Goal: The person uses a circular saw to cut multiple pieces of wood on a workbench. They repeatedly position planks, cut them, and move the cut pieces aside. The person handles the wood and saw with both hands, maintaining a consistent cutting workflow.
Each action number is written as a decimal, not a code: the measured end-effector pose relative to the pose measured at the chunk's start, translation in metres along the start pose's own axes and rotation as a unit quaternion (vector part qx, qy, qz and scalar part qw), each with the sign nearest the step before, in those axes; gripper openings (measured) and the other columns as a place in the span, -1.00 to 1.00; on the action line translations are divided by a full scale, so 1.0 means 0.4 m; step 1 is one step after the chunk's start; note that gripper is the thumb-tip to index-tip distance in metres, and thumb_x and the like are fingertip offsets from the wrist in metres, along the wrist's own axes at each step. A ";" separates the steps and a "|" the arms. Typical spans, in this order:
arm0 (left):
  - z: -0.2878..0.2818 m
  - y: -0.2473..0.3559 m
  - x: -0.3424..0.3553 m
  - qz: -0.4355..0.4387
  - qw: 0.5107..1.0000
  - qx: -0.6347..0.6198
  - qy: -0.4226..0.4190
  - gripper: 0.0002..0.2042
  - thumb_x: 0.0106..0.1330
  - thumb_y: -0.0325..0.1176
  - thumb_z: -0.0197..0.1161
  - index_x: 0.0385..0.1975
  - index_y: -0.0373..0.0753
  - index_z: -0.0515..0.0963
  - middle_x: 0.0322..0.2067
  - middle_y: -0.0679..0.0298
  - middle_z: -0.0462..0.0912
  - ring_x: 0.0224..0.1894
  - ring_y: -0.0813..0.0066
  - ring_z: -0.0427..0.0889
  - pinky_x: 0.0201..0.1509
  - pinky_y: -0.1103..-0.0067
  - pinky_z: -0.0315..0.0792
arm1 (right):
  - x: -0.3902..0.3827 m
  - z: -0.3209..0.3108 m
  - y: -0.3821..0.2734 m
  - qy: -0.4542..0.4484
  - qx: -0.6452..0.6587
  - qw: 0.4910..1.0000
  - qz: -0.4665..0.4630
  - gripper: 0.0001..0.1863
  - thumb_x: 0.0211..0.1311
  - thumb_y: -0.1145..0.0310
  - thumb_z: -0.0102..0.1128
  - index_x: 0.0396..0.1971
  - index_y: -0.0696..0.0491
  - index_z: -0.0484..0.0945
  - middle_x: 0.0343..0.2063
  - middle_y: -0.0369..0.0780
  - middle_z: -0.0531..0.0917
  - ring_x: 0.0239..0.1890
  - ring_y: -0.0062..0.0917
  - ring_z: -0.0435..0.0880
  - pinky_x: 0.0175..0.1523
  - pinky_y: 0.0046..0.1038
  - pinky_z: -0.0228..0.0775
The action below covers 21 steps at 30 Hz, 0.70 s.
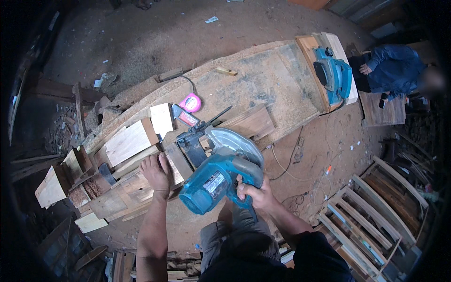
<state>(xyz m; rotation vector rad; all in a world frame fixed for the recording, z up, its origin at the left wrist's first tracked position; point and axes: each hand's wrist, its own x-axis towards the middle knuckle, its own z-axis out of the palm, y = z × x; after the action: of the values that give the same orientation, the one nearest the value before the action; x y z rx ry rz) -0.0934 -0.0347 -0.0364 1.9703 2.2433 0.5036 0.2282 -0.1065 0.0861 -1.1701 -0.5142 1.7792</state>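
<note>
My right hand (257, 191) is closed round the rear handle of a teal circular saw (213, 183). The saw's metal blade guard (237, 141) faces away from me, over the workbench (244, 70). My left hand (156, 175) presses on a wooden board (179, 162) left of the saw, fingers bent over it. Just beyond the saw is its black base plate (190, 141), partly hidden. A short wooden plank (251, 123) lies beside the guard. Near the left hand are pale wood blocks (129, 143), a pink tape measure (190, 103) and a small red and grey box (184, 115).
A teal electric planer (332, 77) sits at the bench's far right end. Another person (394, 66) in dark blue is beyond it. Cables (297, 150) trail on the dirt floor. Curved wooden frames (366, 221) stand at right; wood scraps (70, 113) are piled at left.
</note>
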 end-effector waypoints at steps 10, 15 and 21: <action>0.003 -0.005 0.000 -0.006 1.000 -0.010 0.007 -0.77 0.52 -0.18 0.16 -0.22 -0.18 0.65 -0.26 0.15 0.56 -0.11 0.10 0.46 0.18 0.22 0.26 | 0.035 0.031 -0.023 0.010 -0.002 1.000 0.004 -0.77 0.27 0.58 0.28 -0.10 0.23 0.51 -0.48 -0.22 0.58 -0.51 -0.52 0.59 -0.35 -0.40 0.45; 0.003 0.006 0.003 -0.004 1.000 -0.011 0.012 -0.79 0.50 -0.20 0.18 -0.22 -0.18 0.66 -0.27 0.15 0.57 -0.12 0.10 0.47 0.16 0.22 0.27 | 0.050 0.045 -0.036 0.018 -0.009 1.000 0.005 -0.76 0.27 0.55 0.29 -0.11 0.23 0.51 -0.52 -0.23 0.58 -0.53 -0.53 0.58 -0.36 -0.41 0.45; 0.008 -0.008 -0.004 -0.014 1.000 0.004 0.005 -0.79 0.49 -0.21 0.19 -0.24 -0.20 0.66 -0.28 0.15 0.57 -0.12 0.10 0.47 0.14 0.22 0.27 | 0.082 0.060 -0.044 0.010 -0.020 1.000 -0.013 -0.71 0.26 0.55 0.27 -0.04 0.26 0.53 -0.53 -0.22 0.58 -0.55 -0.54 0.57 -0.38 -0.43 0.43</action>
<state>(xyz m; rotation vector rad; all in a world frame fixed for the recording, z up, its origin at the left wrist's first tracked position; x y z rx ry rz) -0.0953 -0.0358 -0.0406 1.9407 2.2799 0.5039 0.2109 -0.0664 0.0938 -1.2026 -0.5539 1.7418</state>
